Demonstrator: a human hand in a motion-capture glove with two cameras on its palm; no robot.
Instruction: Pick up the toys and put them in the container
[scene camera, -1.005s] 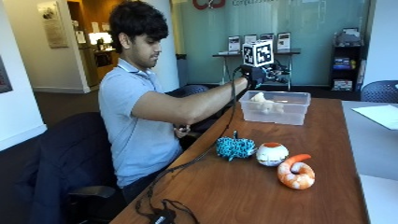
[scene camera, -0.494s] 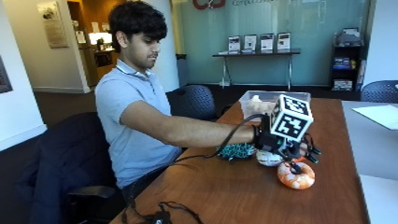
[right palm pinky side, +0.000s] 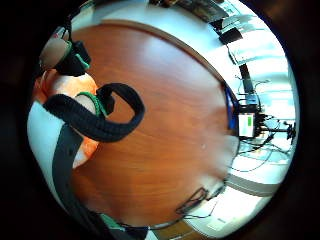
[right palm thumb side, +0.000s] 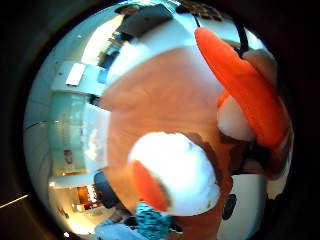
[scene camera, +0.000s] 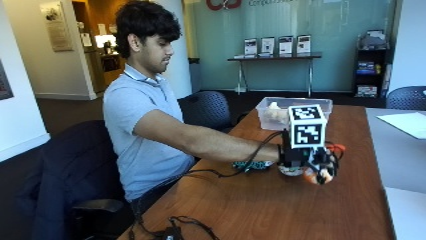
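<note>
Office meeting room, glass wall and display shelf behind; long reddish-brown wooden table (scene camera: 279, 210) as your working surface, a black cable trailing along its near end.

Item: clear plastic container (scene camera: 279, 107), open-topped, at the far part of the table, well apart from your hand; a pale toy already inside it.

Item: your gloved right hand (scene camera: 313, 160), arm stretched out over the middle of the table, down at the orange-and-white plush toy with a curved orange tail (scene camera: 321, 174); fingers curled round that toy, which bulges out beneath them; whether it has left the wood, cannot tell.

Item: round white plush ball with an orange patch (right palm thumb side: 172, 175), on the table just beside the held toy; mostly hidden behind the hand in the outside view.

Item: teal-and-black patterned soft toy (scene camera: 251, 165), on the table near your forearm.

Step in hand, by judgement: the pick of the orange toy, grip taken; next move calls for lifting it straight up, carrying it across to the container, letting go above the opening; two toys then left on the table.
</note>
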